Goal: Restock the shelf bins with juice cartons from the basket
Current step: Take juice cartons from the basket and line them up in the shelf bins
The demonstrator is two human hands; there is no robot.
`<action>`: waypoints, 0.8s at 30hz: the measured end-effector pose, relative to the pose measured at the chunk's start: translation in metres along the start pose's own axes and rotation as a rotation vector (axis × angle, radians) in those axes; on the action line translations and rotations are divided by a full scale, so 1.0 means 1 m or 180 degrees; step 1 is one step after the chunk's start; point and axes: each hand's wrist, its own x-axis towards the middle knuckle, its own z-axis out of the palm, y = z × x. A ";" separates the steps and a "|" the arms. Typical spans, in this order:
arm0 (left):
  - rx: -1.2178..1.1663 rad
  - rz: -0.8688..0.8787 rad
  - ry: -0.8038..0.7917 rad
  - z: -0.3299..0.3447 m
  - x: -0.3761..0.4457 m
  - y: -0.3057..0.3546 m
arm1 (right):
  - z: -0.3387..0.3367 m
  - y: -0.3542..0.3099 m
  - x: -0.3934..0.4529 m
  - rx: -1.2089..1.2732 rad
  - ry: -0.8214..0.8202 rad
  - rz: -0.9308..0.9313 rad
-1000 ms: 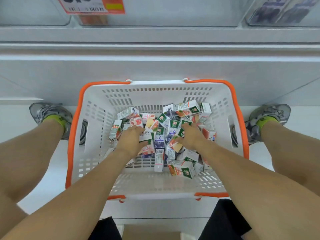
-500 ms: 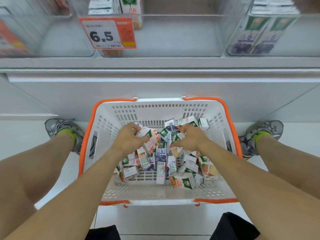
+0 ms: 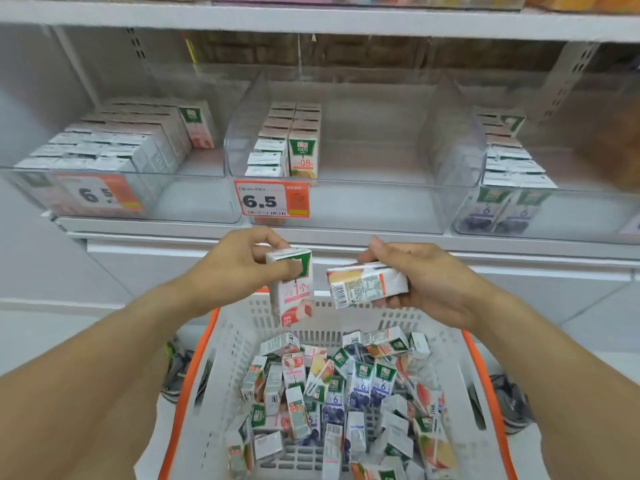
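1. A white store shelf [image 3: 311, 233] runs across the upper half of the frame, carrying three clear plastic bins side by side.
2. The left bin [image 3: 114, 188] is packed with rows of cartons; the middle bin [image 3: 332, 199] holds only two short rows at its left side; the right bin [image 3: 540, 209] has purple-printed cartons at its front.
3. A red and white price tag [image 3: 272, 199] reading 6.5 hangs on the middle bin's front.
4. The white basket [image 3: 225, 344] with an orange rim fills the lower centre, a loose heap of juice cartons [image 3: 332, 403] in it.
5. The left hand [image 3: 239, 268], centre frame above the basket, pinches the top of an upright peach carton [image 3: 294, 296].
6. The right hand [image 3: 426, 282], just beside it, has fingers curled round an orange carton [image 3: 367, 284] lying sideways.
7. The two held cartons are near each other, not touching.
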 end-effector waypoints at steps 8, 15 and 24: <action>-0.0930 0.0514 0.0780 -0.017 0.014 0.012 | 0.008 -0.038 0.005 0.0985 -0.0292 -0.0751; -0.0631 0.0793 0.0796 -0.037 0.019 -0.003 | 0.029 -0.115 0.052 -0.0673 0.1287 -0.1552; -0.0541 0.0872 0.0361 -0.043 0.028 -0.017 | 0.056 -0.159 0.146 -0.3587 0.1377 -0.0619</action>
